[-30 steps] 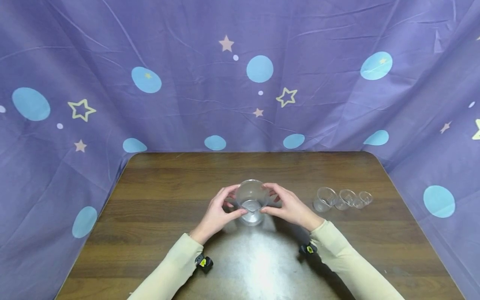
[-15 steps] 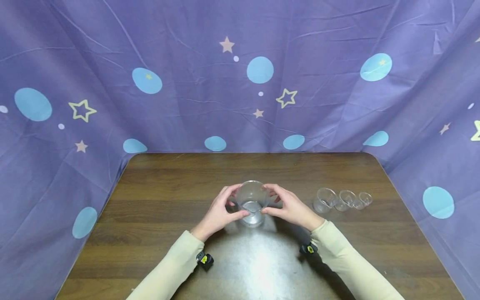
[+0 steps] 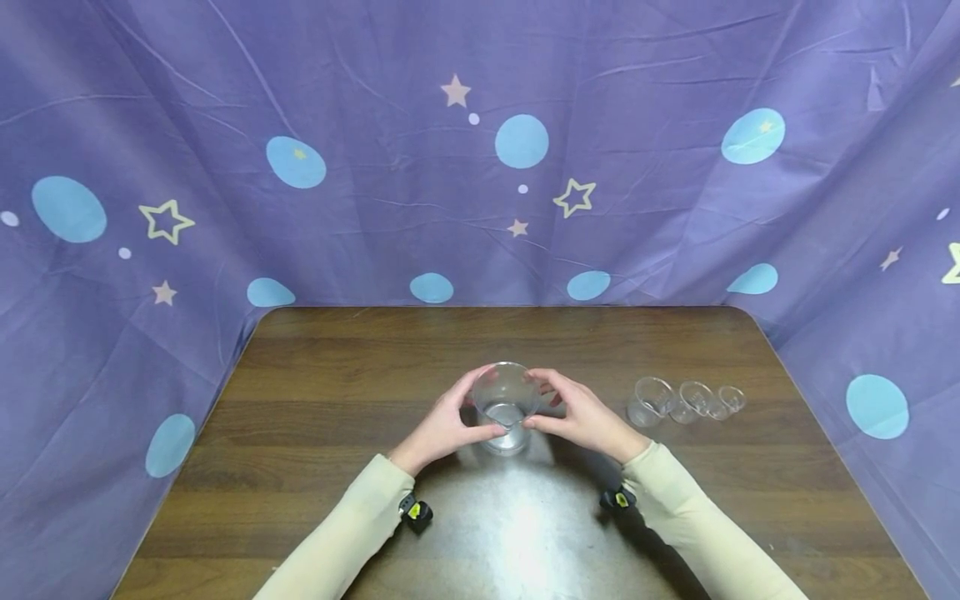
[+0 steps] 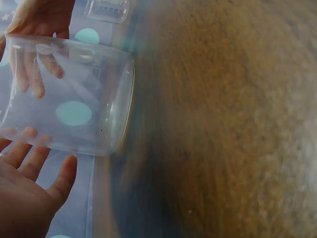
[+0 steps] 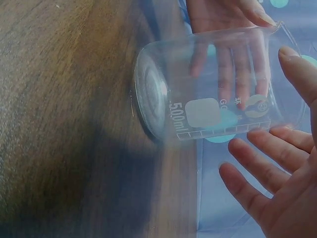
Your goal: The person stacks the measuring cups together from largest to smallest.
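A clear glass beaker (image 3: 505, 400), marked 500ml in the right wrist view, stands upright in the middle of the table with its spout toward me. My left hand (image 3: 438, 425) holds it near the rim from the left, its thumb at the near side by the spout. From the right, my right hand (image 3: 581, 417) grips the rim with thumb in front and fingers behind. In the right wrist view, the right fingertips (image 5: 240, 146) lie along or near the glass wall. Whether the base touches the table is hard to tell.
To the right, three smaller beakers stand in a row by size: the largest (image 3: 651, 402), a middle one (image 3: 692, 402) and the smallest (image 3: 729, 402). The wooden table (image 3: 337, 358) is bordered by a purple patterned curtain (image 3: 375, 167).
My left hand has shifted a little to the right around the beaker, its thumb sliding toward the spout. My right hand and the small beakers stay nearly where they were.
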### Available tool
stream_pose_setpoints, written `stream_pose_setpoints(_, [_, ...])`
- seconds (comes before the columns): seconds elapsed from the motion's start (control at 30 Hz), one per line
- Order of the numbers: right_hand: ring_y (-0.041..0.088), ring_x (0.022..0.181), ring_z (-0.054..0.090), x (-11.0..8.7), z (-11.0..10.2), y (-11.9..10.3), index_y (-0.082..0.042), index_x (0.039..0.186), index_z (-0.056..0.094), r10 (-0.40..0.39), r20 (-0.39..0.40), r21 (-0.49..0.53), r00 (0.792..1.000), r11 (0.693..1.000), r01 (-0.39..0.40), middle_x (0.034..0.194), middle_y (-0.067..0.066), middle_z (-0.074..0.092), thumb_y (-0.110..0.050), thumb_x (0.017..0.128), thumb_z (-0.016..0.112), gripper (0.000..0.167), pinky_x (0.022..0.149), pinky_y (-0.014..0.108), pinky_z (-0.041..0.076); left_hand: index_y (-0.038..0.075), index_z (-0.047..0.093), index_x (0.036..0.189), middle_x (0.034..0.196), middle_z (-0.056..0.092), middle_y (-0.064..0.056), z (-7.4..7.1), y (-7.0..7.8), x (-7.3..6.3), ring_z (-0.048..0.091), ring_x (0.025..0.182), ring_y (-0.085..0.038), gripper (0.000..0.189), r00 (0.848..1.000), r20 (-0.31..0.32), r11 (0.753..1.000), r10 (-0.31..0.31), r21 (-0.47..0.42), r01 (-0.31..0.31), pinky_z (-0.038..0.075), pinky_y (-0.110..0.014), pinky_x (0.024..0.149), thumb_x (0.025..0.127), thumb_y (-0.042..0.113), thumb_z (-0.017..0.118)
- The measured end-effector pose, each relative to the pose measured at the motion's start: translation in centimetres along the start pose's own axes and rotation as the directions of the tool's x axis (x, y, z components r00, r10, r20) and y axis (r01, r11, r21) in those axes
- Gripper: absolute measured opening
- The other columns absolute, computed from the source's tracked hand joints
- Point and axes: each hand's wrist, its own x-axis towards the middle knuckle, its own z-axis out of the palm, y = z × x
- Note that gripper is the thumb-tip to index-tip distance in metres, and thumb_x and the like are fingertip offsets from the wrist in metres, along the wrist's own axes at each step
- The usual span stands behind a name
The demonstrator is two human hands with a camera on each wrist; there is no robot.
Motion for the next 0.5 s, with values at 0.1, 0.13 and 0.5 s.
stream_pose_setpoints(0.1, [0.027,0.107,0.068,-0.04,-0.06,-0.10,-0.002,0.143,0.054,0.007,0.001,-0.005,1.000,1.000,-0.007,0.138,0.013,0.065,-0.019,0.088,0.085,0.066,0.090,0.053,0.058,0.015,0.041,0.158,0.153,0.054,-0.010,0.06,0.03,0.02,0.054,0.134,-0.027,0.091,1.000,0.011,1.000,0.003,0.004,-0.003,0.051,-0.044,0.103,0.082,0.020,0.090])
stream_pose_setpoints(0.13, [0.027,0.107,0.068,-0.05,-0.07,-0.12,-0.003,0.143,0.054,0.009,0.002,-0.007,1.000,1.000,-0.009,0.138,0.013,0.065,-0.019,0.088,0.085,0.066,0.090,0.053,0.058,0.015,0.041,0.158,0.154,0.054,-0.009,0.08,0.07,0.04,0.054,0.135,-0.026,0.091,1.000,0.015,1.000,-0.002,-0.002,0.002,0.050,-0.043,0.103,0.082,0.019,0.090])
stream_pose_setpoints(0.5, [0.028,0.107,0.069,-0.16,-0.09,-0.24,-0.003,0.143,0.054,0.011,0.004,-0.018,1.000,1.000,-0.011,0.138,0.013,0.065,-0.020,0.088,0.085,0.066,0.089,0.053,0.058,0.014,0.039,0.157,0.153,0.053,-0.010,0.59,-0.06,0.07,0.050,0.139,-0.028,0.093,1.000,0.011,1.000,0.004,-0.029,-0.004,0.048,-0.048,0.105,0.080,0.018,0.091])
